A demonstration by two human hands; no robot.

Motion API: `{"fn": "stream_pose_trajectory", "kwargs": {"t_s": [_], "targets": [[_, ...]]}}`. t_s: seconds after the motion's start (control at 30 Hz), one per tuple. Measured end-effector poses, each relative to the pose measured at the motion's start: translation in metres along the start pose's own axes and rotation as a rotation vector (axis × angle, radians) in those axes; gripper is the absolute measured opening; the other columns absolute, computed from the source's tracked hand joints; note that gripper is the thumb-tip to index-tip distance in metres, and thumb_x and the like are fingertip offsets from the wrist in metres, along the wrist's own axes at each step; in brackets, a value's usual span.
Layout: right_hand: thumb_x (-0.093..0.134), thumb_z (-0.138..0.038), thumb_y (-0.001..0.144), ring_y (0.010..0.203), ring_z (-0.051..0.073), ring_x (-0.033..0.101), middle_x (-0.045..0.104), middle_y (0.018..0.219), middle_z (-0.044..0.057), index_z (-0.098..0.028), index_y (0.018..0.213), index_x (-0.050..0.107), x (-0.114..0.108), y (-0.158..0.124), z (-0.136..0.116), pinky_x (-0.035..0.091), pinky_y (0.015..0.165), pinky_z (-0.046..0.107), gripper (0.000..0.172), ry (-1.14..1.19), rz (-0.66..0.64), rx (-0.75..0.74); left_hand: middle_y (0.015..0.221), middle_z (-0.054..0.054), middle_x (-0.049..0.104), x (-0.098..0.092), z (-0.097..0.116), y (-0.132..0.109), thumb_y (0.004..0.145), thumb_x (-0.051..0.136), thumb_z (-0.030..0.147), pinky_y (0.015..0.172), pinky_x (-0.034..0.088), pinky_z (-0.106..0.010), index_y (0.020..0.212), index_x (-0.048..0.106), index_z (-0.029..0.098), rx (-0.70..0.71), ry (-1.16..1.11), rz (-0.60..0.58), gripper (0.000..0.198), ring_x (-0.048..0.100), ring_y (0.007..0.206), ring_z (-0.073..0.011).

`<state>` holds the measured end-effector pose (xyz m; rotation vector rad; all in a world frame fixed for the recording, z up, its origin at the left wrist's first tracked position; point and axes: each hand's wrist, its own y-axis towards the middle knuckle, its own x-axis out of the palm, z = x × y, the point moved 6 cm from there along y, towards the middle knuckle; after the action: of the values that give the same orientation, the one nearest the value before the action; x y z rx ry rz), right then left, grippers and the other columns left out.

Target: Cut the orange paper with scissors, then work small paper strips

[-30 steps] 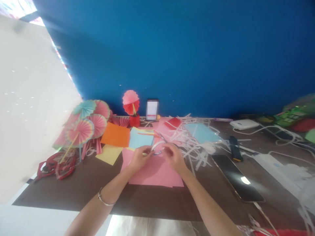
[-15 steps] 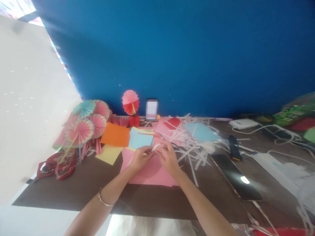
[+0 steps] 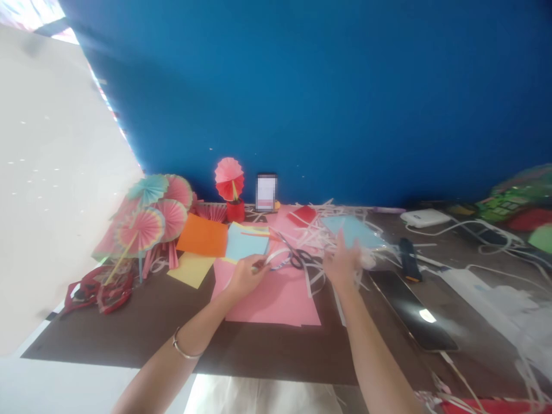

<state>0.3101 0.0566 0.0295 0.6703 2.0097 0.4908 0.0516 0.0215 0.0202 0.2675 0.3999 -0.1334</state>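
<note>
My left hand is closed, its fingertips pinching a curved white strip above the pink paper. My right hand is spread and somewhat blurred, over the heap of white strips to the right. Nothing shows between its fingers. Scissors with dark handles lie between the two hands, on the paper and strips. Light blue paper lies just beyond my left hand.
Folded paper fans stand at the left, with a pink and red fan in a red holder at the back. Orange paper and yellow paper lie nearby. A dark phone and white cables are on the right.
My right hand has left the white strip and moved right, its fingers spreading. My left hand stays in place with the strip. The scissors now show between them.
</note>
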Motion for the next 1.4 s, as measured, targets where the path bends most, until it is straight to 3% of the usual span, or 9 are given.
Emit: {"fn": "stream_pose_trajectory", "kwargs": {"t_s": [0.1,0.2,0.27,0.37,0.53,0.67,0.93,1.2,1.4], "targets": [[0.041,-0.028,0.082,0.101,0.032,0.052,0.062,0.099,0.014,-0.019,0.111,0.059,0.000,0.000,0.003,0.021,0.096,0.061,0.035,-0.015,0.011,0.080,0.088,-0.005,0.068,0.000,0.000,0.000,0.081,0.052,0.035,0.071,0.049,-0.028,0.089,0.066,0.018,0.017,0.006,0.009,0.023,0.061,0.078,-0.0173],[0.038,-0.027,0.084,0.111,0.032,0.048,0.060,0.109,0.013,-0.019,0.112,0.057,-0.004,-0.005,-0.021,0.021,0.099,0.058,0.035,0.075,0.071,-0.052,0.091,-0.005,0.068,-0.001,0.002,0.000,0.083,0.050,0.033,0.073,0.049,-0.029,0.093,0.065,0.019,0.041,0.024,0.005,0.023,0.062,0.080,-0.0178],[0.042,-0.033,0.085,0.108,0.029,0.051,0.062,0.105,0.011,-0.020,0.105,0.060,-0.006,-0.011,-0.041,0.029,0.098,0.053,0.030,0.213,0.053,-0.153,0.094,-0.006,0.068,-0.002,0.005,-0.001,0.084,0.048,0.032,0.073,0.048,-0.029,0.096,0.065,0.020,0.074,0.055,0.003,0.024,0.061,0.082,-0.0184],[0.041,-0.036,0.088,0.090,0.022,0.059,0.065,0.092,0.007,-0.023,0.092,0.064,0.001,-0.024,-0.071,0.045,0.085,0.040,0.026,0.479,-0.166,-0.257,0.095,-0.006,0.068,-0.002,0.008,-0.001,0.086,0.047,0.031,0.072,0.048,-0.029,0.098,0.065,0.021,0.130,0.101,0.012,0.024,0.061,0.086,-0.0189],[0.053,-0.036,0.083,0.087,0.020,0.060,0.065,0.091,0.006,-0.024,0.089,0.065,0.003,-0.042,-0.102,0.050,0.071,0.033,0.018,0.621,-0.334,-0.317,0.094,-0.007,0.067,-0.001,0.010,-0.003,0.086,0.048,0.026,0.076,0.047,-0.030,0.101,0.065,0.021,0.227,0.142,0.011,0.023,0.060,0.086,-0.0186],[0.055,-0.034,0.083,0.082,0.019,0.060,0.064,0.084,0.005,-0.023,0.079,0.065,0.008,-0.042,-0.102,0.050,0.062,0.027,0.015,0.692,-0.432,-0.242,0.097,-0.007,0.067,0.001,0.009,-0.003,0.087,0.048,0.024,0.080,0.047,-0.031,0.103,0.064,0.020,0.253,0.154,0.001,0.023,0.060,0.089,-0.0190],[0.060,-0.032,0.078,0.075,0.016,0.058,0.063,0.080,0.003,-0.021,0.075,0.062,0.011,-0.041,-0.099,0.047,0.067,0.028,0.013,0.817,-0.470,-0.086,0.098,-0.006,0.067,0.000,0.009,-0.004,0.087,0.047,0.025,0.079,0.048,-0.030,0.104,0.064,0.021,0.228,0.172,-0.008,0.024,0.060,0.091,-0.0183],[0.064,-0.041,0.074,0.072,0.016,0.059,0.064,0.075,0.004,-0.018,0.077,0.065,0.014,-0.034,-0.078,0.048,0.069,0.030,0.024,0.882,-0.436,0.236,0.094,-0.005,0.068,0.001,0.009,-0.003,0.087,0.047,0.025,0.077,0.047,-0.029,0.098,0.065,0.021,0.227,0.206,-0.013,0.022,0.061,0.087,-0.0177],[0.071,-0.046,0.065,0.061,0.015,0.057,0.061,0.064,0.001,-0.020,0.070,0.064,0.028,-0.026,-0.054,0.049,0.060,0.030,0.027,1.129,-0.394,0.426,0.092,-0.005,0.068,0.002,0.010,-0.003,0.085,0.047,0.025,0.076,0.047,-0.028,0.095,0.066,0.021,0.215,0.211,-0.043,0.022,0.060,0.087,-0.0178]]}}
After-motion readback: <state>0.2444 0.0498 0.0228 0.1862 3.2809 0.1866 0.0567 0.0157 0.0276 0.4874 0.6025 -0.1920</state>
